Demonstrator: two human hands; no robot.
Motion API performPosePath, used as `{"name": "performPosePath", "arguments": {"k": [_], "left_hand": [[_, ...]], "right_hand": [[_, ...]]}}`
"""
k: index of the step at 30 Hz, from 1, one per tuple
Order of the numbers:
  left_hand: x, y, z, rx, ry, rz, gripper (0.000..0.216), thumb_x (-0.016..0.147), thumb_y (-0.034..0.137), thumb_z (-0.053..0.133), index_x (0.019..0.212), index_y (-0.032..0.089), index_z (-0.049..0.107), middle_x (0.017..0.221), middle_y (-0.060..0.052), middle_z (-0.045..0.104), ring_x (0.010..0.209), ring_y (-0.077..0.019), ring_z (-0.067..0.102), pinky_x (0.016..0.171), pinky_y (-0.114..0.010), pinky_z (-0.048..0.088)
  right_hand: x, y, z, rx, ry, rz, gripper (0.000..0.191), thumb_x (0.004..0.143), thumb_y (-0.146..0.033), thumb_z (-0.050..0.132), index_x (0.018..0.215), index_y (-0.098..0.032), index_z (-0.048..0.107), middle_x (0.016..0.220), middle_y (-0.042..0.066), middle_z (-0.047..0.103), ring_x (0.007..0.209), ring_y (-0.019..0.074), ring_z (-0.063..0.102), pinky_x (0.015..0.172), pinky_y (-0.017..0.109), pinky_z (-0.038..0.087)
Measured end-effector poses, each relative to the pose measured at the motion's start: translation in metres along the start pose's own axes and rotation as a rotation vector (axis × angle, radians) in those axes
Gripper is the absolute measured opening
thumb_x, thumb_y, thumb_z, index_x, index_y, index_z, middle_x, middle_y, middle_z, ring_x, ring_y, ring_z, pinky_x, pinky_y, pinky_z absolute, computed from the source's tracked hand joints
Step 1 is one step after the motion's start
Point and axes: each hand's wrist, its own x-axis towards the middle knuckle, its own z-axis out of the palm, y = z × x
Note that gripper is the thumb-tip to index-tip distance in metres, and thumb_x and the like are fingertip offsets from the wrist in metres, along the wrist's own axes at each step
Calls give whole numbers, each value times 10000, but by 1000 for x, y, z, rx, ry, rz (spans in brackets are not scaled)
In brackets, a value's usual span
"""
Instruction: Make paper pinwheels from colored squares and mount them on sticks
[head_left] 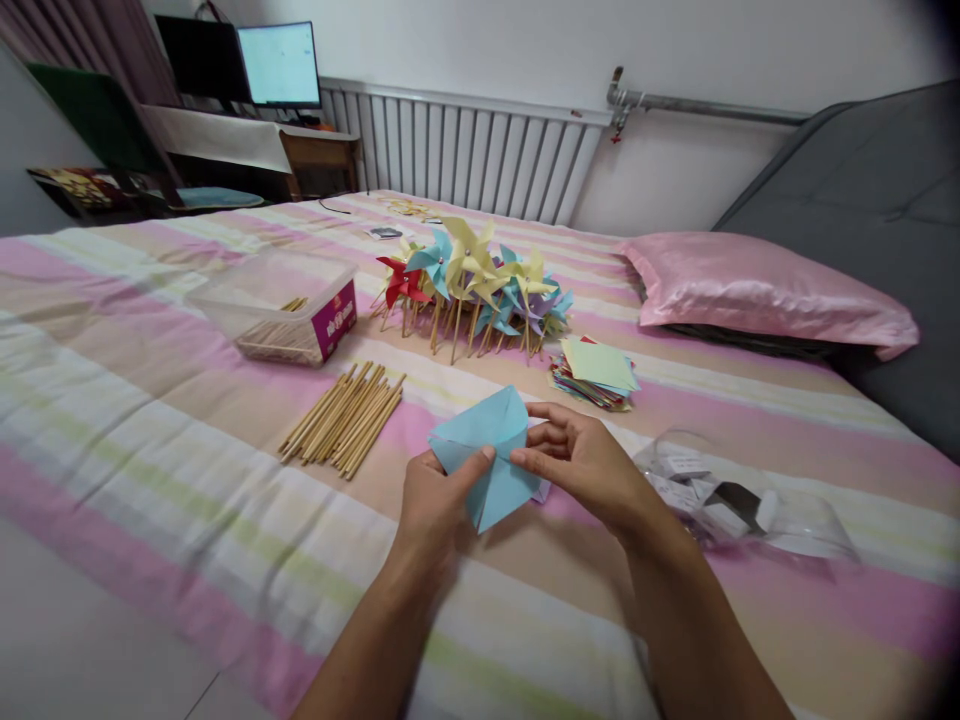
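Between my hands, above the striped bedspread, is a light blue paper square point(501, 490) with cut corners, some of them curled toward its middle. My left hand point(442, 490) grips it from the left, thumb pressed near the centre. My right hand point(581, 455) pinches its right side, the thumb close to the centre and the other fingers partly behind the paper. A bit of pale purple paper point(541, 491) shows just behind it. Beyond stand finished pinwheels point(469, 270) in yellow, blue, red and purple. A row of wooden sticks point(343, 418) lies to the left.
A stack of coloured paper point(596, 372) lies behind my right hand. Clear plastic packs point(724, 505) sit at right. A clear plastic box point(292, 310) with sticks stands at left. A pink pillow point(765, 290) rests near the grey headboard point(855, 190). A radiator point(465, 150) lines the wall.
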Motion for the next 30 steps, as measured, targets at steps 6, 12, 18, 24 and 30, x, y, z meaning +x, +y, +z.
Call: {"name": "performPosePath", "arguments": {"k": [6,12,18,24,30], "left_hand": [[0,-1,0,5,-32,16,258,566,268,815,759,116,737,721,-68,719,628,-161,635,645,-271,508],[1,-5,-4,4,-103,9,294,608,278,803,839,110,735,789,-97,722,699,-193,652,704,-309,509],[1,-5,-5,21,-108,3,327,618,290,800,875,101,727,846,-117,726,733,-206,656,724,-320,508],[0,-3,-3,50,-107,-10,347,600,278,805,877,86,728,841,-122,723,726,-202,648,732,-321,506],[1,-4,-3,76,-93,-34,289,571,264,817,760,77,706,716,-80,689,614,-151,597,623,-266,476]], "right_hand": [[1,3,0,57,-32,-26,357,678,-278,744,1005,-174,645,778,32,701,706,160,638,652,261,492],[-1,1,1,110,3,3,320,638,-245,777,932,-168,676,728,17,705,637,127,619,607,225,476],[-1,0,1,161,-7,41,295,622,-254,791,885,-164,692,733,23,716,640,132,631,600,222,475],[-1,-1,-1,173,12,34,273,635,-261,786,876,-163,702,699,3,701,604,107,604,582,205,456],[0,0,-2,128,98,-1,245,650,-295,772,837,-156,697,664,-2,683,585,104,592,572,210,447]]}}
